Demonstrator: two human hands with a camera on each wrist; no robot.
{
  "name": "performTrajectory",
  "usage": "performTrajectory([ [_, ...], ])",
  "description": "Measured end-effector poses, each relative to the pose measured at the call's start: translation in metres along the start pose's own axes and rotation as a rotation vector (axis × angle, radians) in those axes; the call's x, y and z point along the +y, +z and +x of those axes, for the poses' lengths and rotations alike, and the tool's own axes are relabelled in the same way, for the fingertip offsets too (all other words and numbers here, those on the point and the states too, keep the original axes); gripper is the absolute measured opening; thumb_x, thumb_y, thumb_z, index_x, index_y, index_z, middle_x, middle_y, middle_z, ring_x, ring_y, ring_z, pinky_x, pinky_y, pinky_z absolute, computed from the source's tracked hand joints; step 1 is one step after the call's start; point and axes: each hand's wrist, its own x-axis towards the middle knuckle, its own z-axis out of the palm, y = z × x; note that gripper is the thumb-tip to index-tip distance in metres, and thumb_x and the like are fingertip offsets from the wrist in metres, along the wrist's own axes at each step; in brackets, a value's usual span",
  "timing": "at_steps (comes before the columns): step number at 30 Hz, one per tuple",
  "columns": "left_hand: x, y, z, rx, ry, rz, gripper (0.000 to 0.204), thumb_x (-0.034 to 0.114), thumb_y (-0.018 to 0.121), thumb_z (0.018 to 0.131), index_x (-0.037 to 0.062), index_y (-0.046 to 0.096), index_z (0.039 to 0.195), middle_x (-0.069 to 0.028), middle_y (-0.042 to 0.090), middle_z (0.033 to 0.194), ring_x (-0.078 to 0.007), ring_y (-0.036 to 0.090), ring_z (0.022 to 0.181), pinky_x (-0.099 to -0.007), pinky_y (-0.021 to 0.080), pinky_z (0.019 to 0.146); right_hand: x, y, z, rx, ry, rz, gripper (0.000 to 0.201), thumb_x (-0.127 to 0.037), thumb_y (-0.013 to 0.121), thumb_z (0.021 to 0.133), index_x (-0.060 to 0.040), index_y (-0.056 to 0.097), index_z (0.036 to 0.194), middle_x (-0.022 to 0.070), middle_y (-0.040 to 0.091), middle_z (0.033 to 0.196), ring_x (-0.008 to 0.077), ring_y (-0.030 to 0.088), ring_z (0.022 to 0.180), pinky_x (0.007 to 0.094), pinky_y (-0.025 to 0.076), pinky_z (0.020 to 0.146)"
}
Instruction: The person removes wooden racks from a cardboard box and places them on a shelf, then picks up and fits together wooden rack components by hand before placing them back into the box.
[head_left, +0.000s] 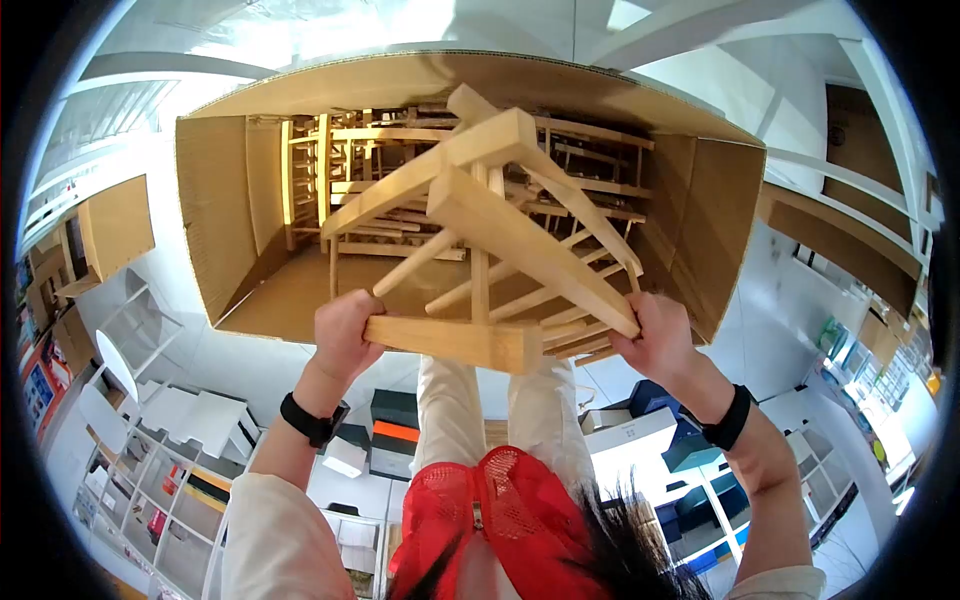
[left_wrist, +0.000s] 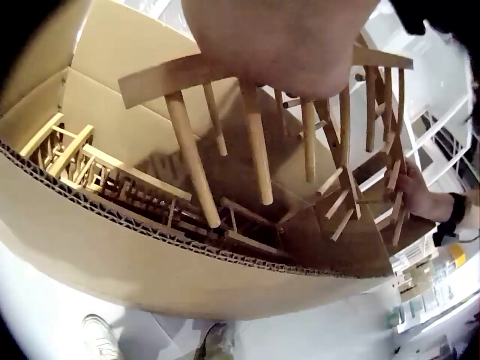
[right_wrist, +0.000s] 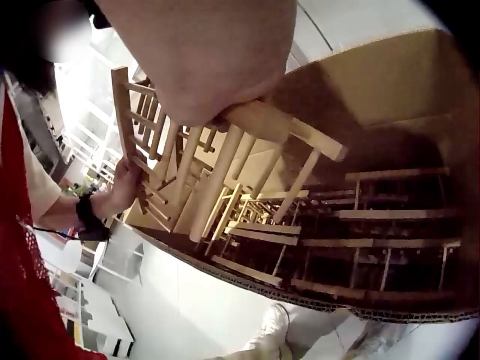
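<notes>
Both hands hold a bundle of pale wooden racks point(head_left: 530, 245), made of square bars with round dowel pegs, over the front side of a large open cardboard box point(head_left: 225, 200). My left hand point(head_left: 345, 335) grips the end of a bar at the bundle's left. At the right, my right hand point(head_left: 660, 335) grips the end of another bar, its fingers curled round the wood. Long pegs point(left_wrist: 259, 150) point down into the box in the left wrist view. More wooden racks point(right_wrist: 390, 215) lie stacked inside the box, partly hidden behind the bundle.
Below the box's near edge stand the person's legs point(head_left: 448, 400), and a shoe point(right_wrist: 275, 321) shows on the floor. White shelving point(head_left: 175, 500) stands at lower left. A white box point(head_left: 635, 440) is at lower right, and cardboard boxes point(head_left: 115, 225) stand at far left.
</notes>
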Motion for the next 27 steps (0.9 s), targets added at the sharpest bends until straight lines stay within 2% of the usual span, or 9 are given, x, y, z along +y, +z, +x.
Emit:
performTrajectory([
  [6, -0.008, -0.014, -0.011, -0.049, 0.187, 0.062, 0.025, 0.012, 0.072, 0.061, 0.0086, 0.051, 0.074, -0.0044, 0.051, 0.059, -0.0231, 0.052, 0.050, -0.0314, 0.039, 0.042, 0.014, -0.001, -0.021, -0.026, -0.129, -0.040, 0.039, -0.016, 0.075, 0.058, -0.0051, 0.053, 0.087, 0.0103, 0.057, 0.070, 0.0305, 0.057, 0.062, 0.0388, 0.046, 0.056],
  [9, -0.008, -0.017, -0.017, -0.141, 0.215, -0.008, 0.025, 0.014, 0.071, 0.063, 0.0080, 0.052, 0.079, -0.0052, 0.055, 0.067, -0.0238, 0.056, 0.061, -0.0326, 0.043, 0.051, 0.014, -0.007, -0.028, -0.016, -0.160, -0.090, 0.039, -0.018, 0.075, 0.056, -0.0055, 0.054, 0.086, 0.0090, 0.058, 0.071, 0.0283, 0.058, 0.063, 0.0369, 0.047, 0.057],
  [12, -0.002, -0.021, -0.010, -0.427, 0.059, 0.116, 0.029, 0.013, 0.068, 0.066, 0.0048, 0.054, 0.090, -0.0087, 0.059, 0.088, -0.0269, 0.057, 0.082, -0.0349, 0.047, 0.069, 0.008, -0.016, -0.027, 0.028, -0.187, -0.119, 0.040, -0.020, 0.075, 0.056, -0.0050, 0.055, 0.087, 0.0077, 0.058, 0.071, 0.0260, 0.059, 0.063, 0.0352, 0.047, 0.057],
  [15, -0.007, -0.014, -0.007, -0.494, 0.031, 0.143, 0.036, 0.007, 0.063, 0.067, 0.0026, 0.054, 0.101, -0.0117, 0.055, 0.107, -0.0306, 0.053, 0.097, -0.0378, 0.044, 0.085, -0.008, -0.032, -0.012, 0.061, -0.243, -0.152, 0.039, -0.021, 0.073, 0.058, -0.0049, 0.056, 0.089, 0.0060, 0.057, 0.071, 0.0234, 0.057, 0.062, 0.0335, 0.045, 0.057],
  [16, -0.001, -0.015, 0.005, -0.460, 0.037, 0.074, 0.044, -0.003, 0.054, 0.067, 0.0024, 0.052, 0.110, -0.0141, 0.053, 0.111, -0.0321, 0.053, 0.100, -0.0368, 0.044, 0.088, -0.013, -0.039, -0.007, 0.046, -0.274, -0.183, 0.038, -0.022, 0.073, 0.059, -0.0050, 0.056, 0.090, 0.0052, 0.056, 0.070, 0.0225, 0.056, 0.061, 0.0328, 0.044, 0.056],
  [19, -0.013, -0.015, 0.015, -0.125, -0.158, -0.222, 0.048, -0.010, 0.049, 0.066, 0.0036, 0.053, 0.112, -0.0140, 0.053, 0.111, -0.0274, 0.054, 0.102, -0.0346, 0.043, 0.090, -0.018, -0.038, 0.005, 0.014, -0.320, -0.282, 0.040, -0.019, 0.074, 0.056, -0.0059, 0.057, 0.089, 0.0046, 0.053, 0.068, 0.0220, 0.054, 0.059, 0.0321, 0.043, 0.057],
  [21, -0.013, -0.019, 0.028, 0.064, -0.329, -0.473, 0.043, -0.008, 0.050, 0.073, 0.0034, 0.053, 0.114, -0.0127, 0.054, 0.114, -0.0206, 0.054, 0.105, -0.0330, 0.041, 0.093, -0.013, -0.032, 0.012, 0.013, -0.332, -0.334, 0.040, -0.018, 0.074, 0.054, -0.0063, 0.057, 0.089, 0.0045, 0.051, 0.066, 0.0218, 0.053, 0.059, 0.0315, 0.043, 0.057],
  [25, 0.007, -0.023, 0.059, -0.264, -0.212, -0.261, 0.042, 0.005, 0.062, 0.079, 0.0057, 0.050, 0.120, -0.0097, 0.051, 0.122, -0.0216, 0.050, 0.113, -0.0344, 0.039, 0.097, 0.005, -0.014, 0.029, -0.021, -0.378, -0.395, 0.038, -0.018, 0.072, 0.059, -0.0068, 0.056, 0.091, 0.0035, 0.049, 0.067, 0.0192, 0.054, 0.062, 0.0299, 0.043, 0.058],
  [27, 0.016, -0.010, 0.068, -0.276, -0.339, -0.318, 0.045, 0.007, 0.066, 0.077, 0.0066, 0.051, 0.119, -0.0094, 0.052, 0.121, -0.0220, 0.050, 0.113, -0.0327, 0.040, 0.095, 0.009, -0.008, 0.035, -0.066, -0.415, -0.433, 0.037, -0.018, 0.072, 0.061, -0.0067, 0.056, 0.092, 0.0031, 0.050, 0.068, 0.0185, 0.054, 0.062, 0.0297, 0.042, 0.058],
])
